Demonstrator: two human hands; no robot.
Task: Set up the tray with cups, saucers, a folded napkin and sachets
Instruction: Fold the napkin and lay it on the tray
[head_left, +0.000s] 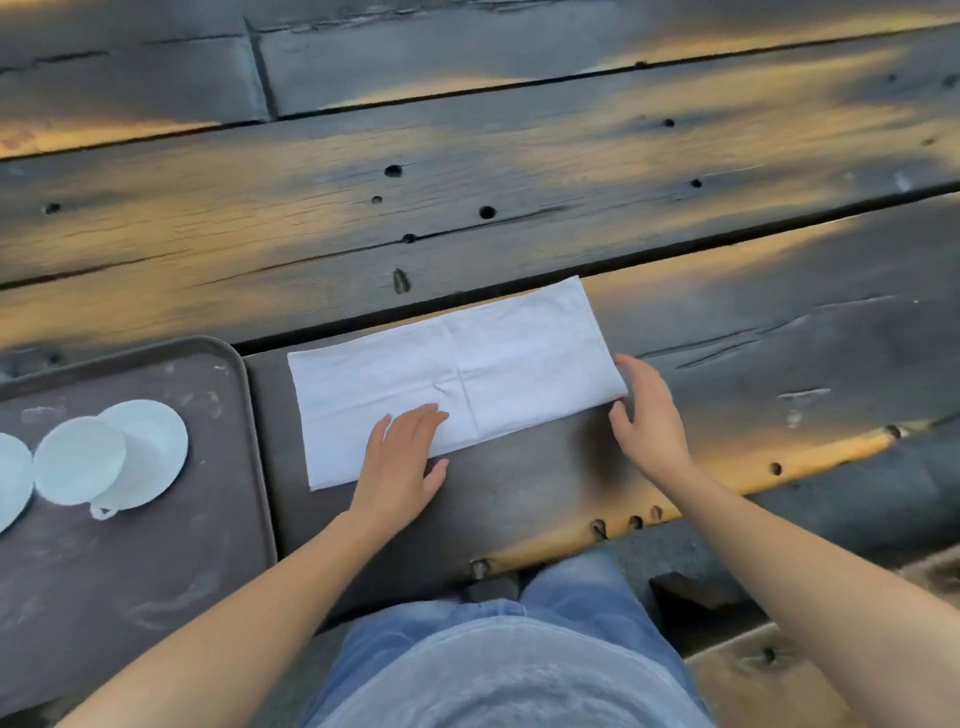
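White napkin (457, 379) lies flat on dark wood counter (519, 171), folded into long strip. Left hand (402, 462) open, fingers flat on napkin's near edge. Right hand (647, 415) open, fingers spread at napkin's right end, touching corner, holding nothing. Brown tray (156, 545) sits left of left hand, on counter. On tray: white cup (78, 460) tipped on white saucer (156, 441). Second saucer (10, 483) further left, cut off by picture edge

Single head-worn view, looking steeply down — close over table (519, 171), wide-angle
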